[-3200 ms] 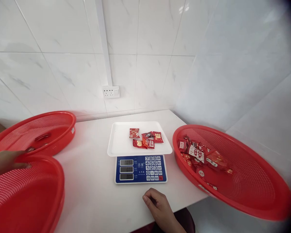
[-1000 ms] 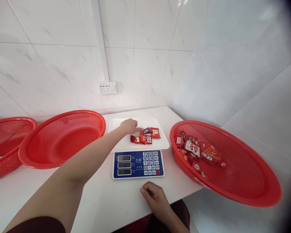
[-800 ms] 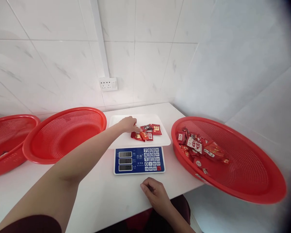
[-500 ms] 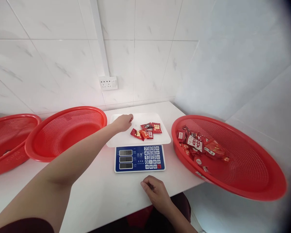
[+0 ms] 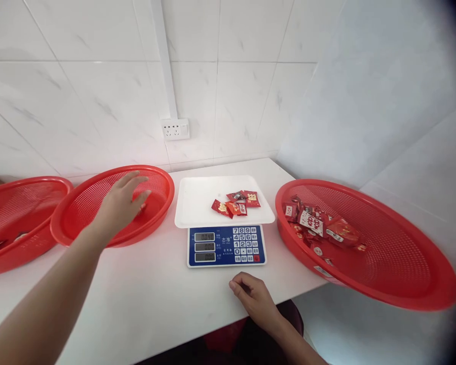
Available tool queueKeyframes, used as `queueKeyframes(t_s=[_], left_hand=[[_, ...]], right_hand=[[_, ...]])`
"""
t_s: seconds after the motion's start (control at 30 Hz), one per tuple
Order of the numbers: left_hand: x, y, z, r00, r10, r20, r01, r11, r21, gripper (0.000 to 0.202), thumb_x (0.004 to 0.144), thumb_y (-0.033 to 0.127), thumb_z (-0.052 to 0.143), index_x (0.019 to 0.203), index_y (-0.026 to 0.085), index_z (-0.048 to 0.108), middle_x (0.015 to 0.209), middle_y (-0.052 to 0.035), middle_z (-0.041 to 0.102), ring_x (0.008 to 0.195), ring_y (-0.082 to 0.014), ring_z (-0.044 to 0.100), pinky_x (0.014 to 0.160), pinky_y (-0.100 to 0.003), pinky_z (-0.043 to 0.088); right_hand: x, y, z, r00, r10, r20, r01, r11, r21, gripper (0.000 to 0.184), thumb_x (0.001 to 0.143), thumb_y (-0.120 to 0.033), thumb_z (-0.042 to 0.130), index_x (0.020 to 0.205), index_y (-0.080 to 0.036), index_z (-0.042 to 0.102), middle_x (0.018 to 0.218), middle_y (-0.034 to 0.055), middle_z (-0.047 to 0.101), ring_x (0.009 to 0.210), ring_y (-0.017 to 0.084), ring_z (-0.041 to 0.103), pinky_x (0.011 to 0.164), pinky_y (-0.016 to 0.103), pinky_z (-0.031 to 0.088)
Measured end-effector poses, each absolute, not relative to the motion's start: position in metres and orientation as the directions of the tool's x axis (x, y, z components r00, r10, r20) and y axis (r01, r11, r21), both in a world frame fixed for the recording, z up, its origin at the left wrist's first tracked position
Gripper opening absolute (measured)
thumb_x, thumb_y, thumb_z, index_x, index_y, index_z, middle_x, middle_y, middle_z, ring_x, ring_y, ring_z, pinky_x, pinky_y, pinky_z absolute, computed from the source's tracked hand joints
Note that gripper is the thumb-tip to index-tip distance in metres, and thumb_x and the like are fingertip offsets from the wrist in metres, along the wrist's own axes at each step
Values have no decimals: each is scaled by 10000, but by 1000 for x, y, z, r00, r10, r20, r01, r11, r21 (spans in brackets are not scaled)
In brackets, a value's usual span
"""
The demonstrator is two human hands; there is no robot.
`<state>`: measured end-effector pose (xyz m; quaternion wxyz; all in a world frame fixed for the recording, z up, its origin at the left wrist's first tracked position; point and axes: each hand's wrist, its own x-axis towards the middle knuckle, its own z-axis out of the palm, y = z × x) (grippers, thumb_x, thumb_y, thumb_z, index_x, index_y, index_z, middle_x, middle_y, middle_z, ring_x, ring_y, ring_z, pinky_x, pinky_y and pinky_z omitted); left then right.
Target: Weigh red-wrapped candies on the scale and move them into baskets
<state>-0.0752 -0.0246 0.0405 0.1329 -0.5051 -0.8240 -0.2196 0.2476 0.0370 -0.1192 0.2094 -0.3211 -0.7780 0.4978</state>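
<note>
My left hand is over the middle red basket, palm down with its fingers apart and holding nothing. Just beneath the fingers, a small red-and-white packet shows in that basket, partly hidden. Several red candy packets lie on the right half of the white pan of a digital scale. Loosely curled, with no object visible in it, my right hand rests near the table's front edge, below the scale's keypad.
On the right, a larger red basket holds many red packets and overhangs the table edge. Another red basket stands at far left with a few items inside. A tiled wall with a socket rises behind the white table.
My left hand has moved left from the scale pan to the middle basket and opened. A small packet now shows in that basket. My right hand stays curled by the table edge.
</note>
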Motion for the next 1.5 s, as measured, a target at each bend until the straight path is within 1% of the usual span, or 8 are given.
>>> queueKeyframes(t_s=[0.17,0.3,0.53,0.77,0.9,1.1,1.33,1.5], left_hand=[[-21,-38,-11,-281,558,781,948,34,317,188,856,254,498,1006,223,608,1071,-61,655,1025,-210,596,852,-348,500],[-1,-35,-56,-255,529,810,923,-118,367,154,849,176,502,962,206,602,905,-56,679,870,-176,636,786,-312,519],[0,-32,-84,-223,615,756,884,-199,423,147,857,160,481,941,202,594,837,-41,683,793,-155,642,719,-272,525],[-6,-31,-87,-252,636,729,864,-191,465,138,860,157,479,941,196,584,825,-37,680,773,-143,640,678,-248,527],[-7,-32,-87,-263,639,723,858,-187,478,138,866,169,470,938,201,582,820,-36,681,769,-144,643,685,-257,528],[-6,-33,-85,-285,664,691,845,-166,508,143,872,194,466,934,210,593,817,-39,687,762,-148,648,677,-260,532],[-9,-31,-89,-335,658,675,815,-157,557,150,875,219,463,935,202,599,817,-46,690,768,-150,646,678,-267,534],[-11,-30,-91,-354,651,671,805,-154,573,140,870,218,478,932,193,602,816,-43,687,771,-147,643,693,-265,530]], right_hand=[[238,68,-71,-628,747,219,299,492,-818,277,864,-384,441,686,-198,544,666,13,582,635,160,540,599,264,433],[215,111,-26,-559,744,366,411,633,-656,219,882,-362,444,913,-213,602,938,53,653,859,196,595,766,308,459],[173,153,-11,-705,698,124,664,712,-231,342,816,-335,572,1131,-200,585,1154,95,597,1083,272,519,870,363,406],[171,168,-8,-681,728,81,682,671,-292,218,805,-145,509,973,-195,641,1017,75,669,940,242,599,751,317,427],[142,164,9,-656,745,123,662,646,-381,184,857,-231,478,964,-187,621,955,66,684,852,203,625,702,295,456],[70,150,44,-800,563,207,155,528,-835,407,892,-359,468,1258,-181,467,1240,104,573,999,162,606,783,297,509],[127,170,18,-836,549,-11,525,792,-313,382,823,-260,552,1198,-189,561,1246,86,583,1141,254,526,915,380,433],[156,170,2,-839,533,-112,543,807,-232,245,786,-187,561,1007,-214,663,1032,69,673,1016,261,583,819,349,448]])
